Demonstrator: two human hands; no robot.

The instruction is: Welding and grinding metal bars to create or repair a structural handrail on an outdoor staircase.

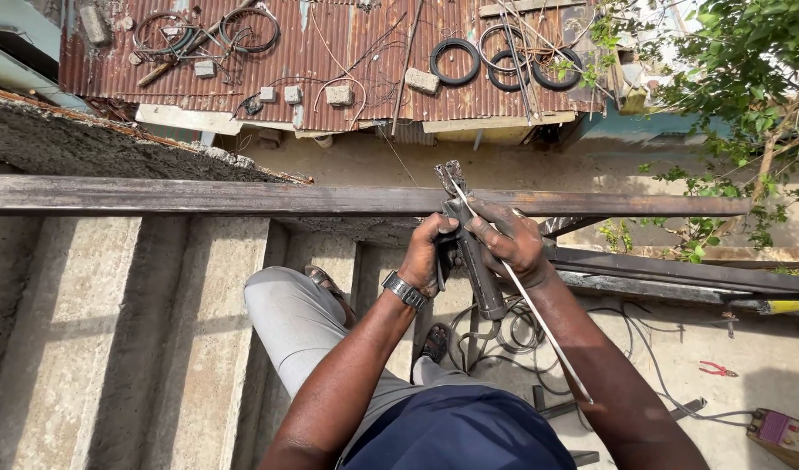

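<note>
**Welding rod being fitted into the electrode holder above a steel beam**

Seen from the person's own head, looking down from a height. Both hands meet just below a long rusty steel beam that crosses the view. The left hand, with a wristwatch, is closed around the handle of a dark electrode holder. The right hand pinches a thin welding rod, which runs diagonally from the holder's jaws near the beam back past the right forearm. The rod looks full length, so welding appears not to have begun; whether the jaws already clamp it is hard to tell, since the tip is small and dark. No fresh weld shows on the beam. Below lie concrete steps, looping cable, red pliers and a small welding machine.
</note>
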